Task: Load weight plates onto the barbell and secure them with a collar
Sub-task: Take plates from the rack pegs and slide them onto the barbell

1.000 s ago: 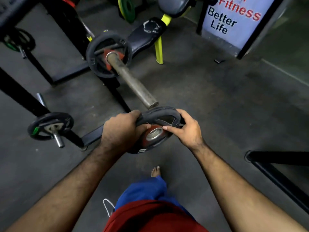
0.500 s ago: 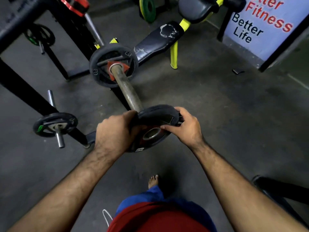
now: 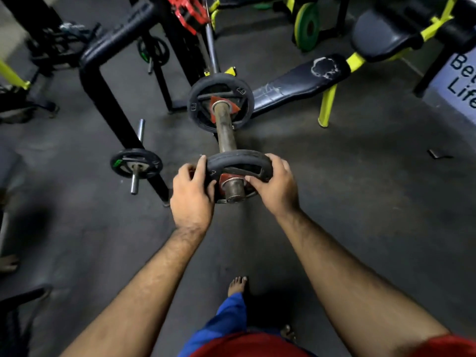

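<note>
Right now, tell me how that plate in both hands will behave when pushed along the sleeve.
The plate, already threaded on the barbell sleeve, looks rigid and probably heavy for its size. The rusty-looking sleeve may make it drag or bind if tilted. Left hand and right hand gripping opposite edges should steady it.

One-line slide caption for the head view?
Both hands, left and right, slide a weight plate onto the barbell sleeve.

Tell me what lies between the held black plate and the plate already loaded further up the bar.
Only bare rusty bar sleeve, seen in the head view.
</note>
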